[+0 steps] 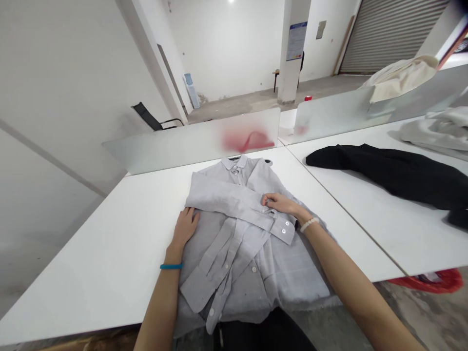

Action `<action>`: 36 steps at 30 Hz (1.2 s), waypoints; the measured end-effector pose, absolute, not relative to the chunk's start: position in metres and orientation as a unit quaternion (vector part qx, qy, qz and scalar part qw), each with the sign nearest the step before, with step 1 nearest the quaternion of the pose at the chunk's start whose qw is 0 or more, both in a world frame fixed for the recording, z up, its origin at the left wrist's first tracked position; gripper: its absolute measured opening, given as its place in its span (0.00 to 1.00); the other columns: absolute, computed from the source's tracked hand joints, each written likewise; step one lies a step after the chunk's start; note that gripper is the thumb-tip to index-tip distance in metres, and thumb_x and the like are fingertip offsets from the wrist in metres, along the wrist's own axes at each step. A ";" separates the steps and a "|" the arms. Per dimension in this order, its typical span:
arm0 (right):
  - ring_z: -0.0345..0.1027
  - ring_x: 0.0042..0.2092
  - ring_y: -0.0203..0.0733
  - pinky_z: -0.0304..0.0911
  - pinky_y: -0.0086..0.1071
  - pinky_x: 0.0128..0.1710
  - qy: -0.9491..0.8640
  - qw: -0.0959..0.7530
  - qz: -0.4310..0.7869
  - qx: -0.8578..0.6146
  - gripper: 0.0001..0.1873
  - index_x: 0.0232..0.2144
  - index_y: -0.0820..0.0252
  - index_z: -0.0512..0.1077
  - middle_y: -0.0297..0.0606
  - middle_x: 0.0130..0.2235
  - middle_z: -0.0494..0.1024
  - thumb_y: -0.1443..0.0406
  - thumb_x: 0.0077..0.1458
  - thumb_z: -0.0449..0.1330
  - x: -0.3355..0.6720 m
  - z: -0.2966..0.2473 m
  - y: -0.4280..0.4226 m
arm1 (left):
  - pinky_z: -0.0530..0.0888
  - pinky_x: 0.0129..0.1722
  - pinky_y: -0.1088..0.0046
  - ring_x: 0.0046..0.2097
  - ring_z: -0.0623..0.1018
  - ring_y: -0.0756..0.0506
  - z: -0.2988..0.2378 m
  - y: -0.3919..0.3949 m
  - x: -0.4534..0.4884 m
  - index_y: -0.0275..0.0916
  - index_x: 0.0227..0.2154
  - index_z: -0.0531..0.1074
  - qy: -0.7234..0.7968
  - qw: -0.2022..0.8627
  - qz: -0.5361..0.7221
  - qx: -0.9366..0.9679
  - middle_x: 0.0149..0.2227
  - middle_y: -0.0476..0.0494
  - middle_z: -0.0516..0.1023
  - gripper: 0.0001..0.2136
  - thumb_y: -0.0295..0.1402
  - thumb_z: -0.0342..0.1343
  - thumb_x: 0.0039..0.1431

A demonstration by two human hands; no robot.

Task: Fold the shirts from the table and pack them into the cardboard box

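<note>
A light grey button-up shirt (252, 273) lies on the white table (109, 253) with its collar toward the far side and both sleeves folded across the body. My left hand (186, 226) lies flat with fingers stretched on the shirt's left edge. My right hand (280, 204) pinches the cloth of the upper sleeve near its buttoned cuff. A blue band circles my left wrist and a white bead bracelet my right.
A frosted divider panel (190, 144) stands along the table's far edge. On the neighbouring table to the right lie a black garment (395, 170) and a pale grey one (438, 129). A red bag (435, 282) sits below that table. A black chair (149, 117) stands behind.
</note>
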State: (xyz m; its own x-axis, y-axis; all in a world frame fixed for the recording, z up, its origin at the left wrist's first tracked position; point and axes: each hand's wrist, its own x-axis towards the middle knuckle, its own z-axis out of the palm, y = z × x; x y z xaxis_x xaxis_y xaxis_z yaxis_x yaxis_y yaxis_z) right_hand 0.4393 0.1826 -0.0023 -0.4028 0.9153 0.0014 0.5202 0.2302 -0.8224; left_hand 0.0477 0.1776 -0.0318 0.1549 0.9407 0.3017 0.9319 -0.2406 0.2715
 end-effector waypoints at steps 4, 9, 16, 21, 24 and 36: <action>0.64 0.35 0.37 0.59 0.30 0.38 -0.741 0.254 0.389 -0.484 0.12 0.30 0.61 0.71 0.34 0.33 0.74 0.71 0.44 0.50 0.439 -0.002 0.182 | 0.59 0.59 0.52 0.59 0.66 0.38 -0.032 0.177 0.048 0.38 0.55 0.63 0.618 0.010 0.208 0.758 0.57 0.34 0.67 0.20 0.38 0.41 0.63; 0.64 0.35 0.37 0.58 0.30 0.39 -0.742 0.255 0.390 -0.482 0.11 0.30 0.61 0.70 0.35 0.33 0.74 0.71 0.44 0.50 0.439 -0.001 0.182 | 0.59 0.60 0.53 0.59 0.66 0.37 -0.032 0.177 0.048 0.37 0.55 0.63 0.619 0.009 0.208 0.757 0.57 0.34 0.67 0.20 0.38 0.41 0.63; 0.65 0.35 0.38 0.58 0.30 0.39 -0.744 0.255 0.390 -0.479 0.12 0.30 0.61 0.70 0.35 0.34 0.73 0.71 0.44 0.49 0.439 -0.004 0.183 | 0.59 0.60 0.53 0.59 0.66 0.37 -0.032 0.177 0.048 0.34 0.55 0.63 0.618 0.008 0.202 0.760 0.57 0.32 0.67 0.21 0.39 0.40 0.63; 0.65 0.37 0.39 0.59 0.30 0.40 -0.744 0.258 0.389 -0.479 0.11 0.30 0.61 0.70 0.35 0.34 0.74 0.71 0.44 0.49 0.440 -0.005 0.184 | 0.60 0.59 0.53 0.58 0.67 0.37 -0.032 0.177 0.047 0.36 0.54 0.64 0.617 0.003 0.203 0.760 0.56 0.33 0.68 0.20 0.38 0.41 0.63; 0.66 0.37 0.39 0.59 0.30 0.40 -0.744 0.258 0.387 -0.479 0.12 0.30 0.61 0.71 0.35 0.35 0.74 0.71 0.44 0.49 0.440 -0.006 0.185 | 0.61 0.58 0.53 0.57 0.68 0.37 -0.032 0.177 0.047 0.38 0.53 0.64 0.617 0.001 0.203 0.760 0.55 0.35 0.69 0.19 0.38 0.41 0.63; 0.65 0.36 0.38 0.58 0.29 0.39 -0.743 0.257 0.389 -0.479 0.12 0.30 0.61 0.71 0.35 0.34 0.74 0.71 0.44 0.49 0.440 -0.008 0.186 | 0.62 0.57 0.54 0.57 0.67 0.37 -0.032 0.178 0.047 0.35 0.54 0.64 0.612 -0.001 0.205 0.764 0.55 0.33 0.69 0.20 0.38 0.41 0.63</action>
State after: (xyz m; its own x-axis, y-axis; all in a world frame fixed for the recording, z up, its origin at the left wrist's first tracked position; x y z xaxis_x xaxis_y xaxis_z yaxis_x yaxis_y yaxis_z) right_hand 0.4400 0.1860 -0.0081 -0.4083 0.9128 0.0095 0.5121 0.2377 -0.8254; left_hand 0.0468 0.1781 -0.0319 0.1661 0.9346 0.3146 0.9352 -0.2505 0.2501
